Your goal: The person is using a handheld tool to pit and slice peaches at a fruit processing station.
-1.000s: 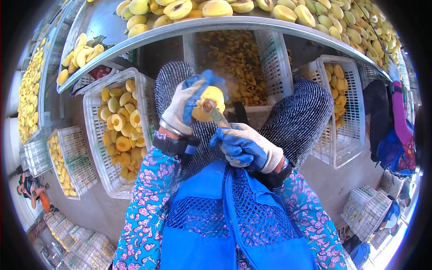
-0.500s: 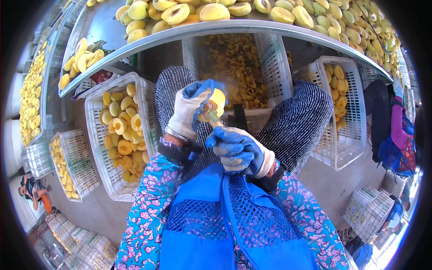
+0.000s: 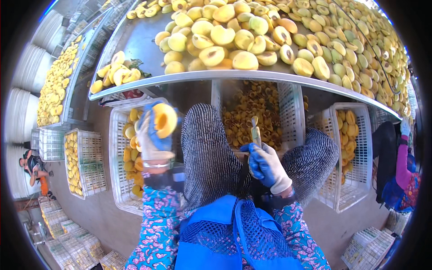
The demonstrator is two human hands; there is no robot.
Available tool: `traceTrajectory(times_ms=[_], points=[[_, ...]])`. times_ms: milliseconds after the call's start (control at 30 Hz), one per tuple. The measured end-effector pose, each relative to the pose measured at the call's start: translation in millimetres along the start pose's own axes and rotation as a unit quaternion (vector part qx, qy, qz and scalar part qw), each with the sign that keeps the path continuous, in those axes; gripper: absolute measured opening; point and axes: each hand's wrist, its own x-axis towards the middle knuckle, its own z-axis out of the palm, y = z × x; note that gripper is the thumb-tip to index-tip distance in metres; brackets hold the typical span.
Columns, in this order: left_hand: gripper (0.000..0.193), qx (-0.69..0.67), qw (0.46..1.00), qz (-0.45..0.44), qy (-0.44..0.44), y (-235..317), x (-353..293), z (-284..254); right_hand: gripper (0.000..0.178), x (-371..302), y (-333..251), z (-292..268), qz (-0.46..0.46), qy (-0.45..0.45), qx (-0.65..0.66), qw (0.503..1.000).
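My left hand (image 3: 150,137), in a blue-and-white work glove and smeared by motion, holds a yellow peach half (image 3: 166,120) with its hollowed cut face showing. It is above the near edge of a white slatted crate (image 3: 118,180) of peach halves on my left. Between my knees, my right hand (image 3: 267,167), gloved alike, is wrapped round the handle of a small spoon-shaped pitting tool (image 3: 255,130), its tip pointing up and away from me. Beyond the tool stands a white crate (image 3: 291,108) with brownish pits and scraps in it.
A metal-edged table (image 3: 180,79) heaped with peach halves (image 3: 220,33) spans the far side. To my right is another crate (image 3: 348,180) of halves. A co-worker's purple sleeve (image 3: 402,162) shows at far right; more crates (image 3: 85,164) and another person (image 3: 33,168) are at left.
My left hand has swung left, away from my right hand, with the peach half. The pitting tool has come away from the fruit and stays in my right hand. The view has shifted.
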Motion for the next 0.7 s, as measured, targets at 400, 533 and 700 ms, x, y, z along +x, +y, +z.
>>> traceTrajectory(times_ms=[400, 533, 700], points=[[0.050, 0.402, 0.887, -0.061, -0.217, 47.2, 157.6, 24.5, 0.044, 38.9, 18.3, -20.4, -0.017, 0.184, -0.502, 0.845], [0.056, 0.415, 0.833, -0.072, -0.358, 26.4, 186.4, 63.5, 0.043, 37.5, 23.1, -17.5, -0.008, 0.183, -0.484, 0.856], [0.037, 0.135, 0.961, -0.101, -0.219, -18.5, 176.9, 43.0, 0.039, 36.8, 34.0, -29.8, -0.063, 0.202, -0.476, 0.854]])
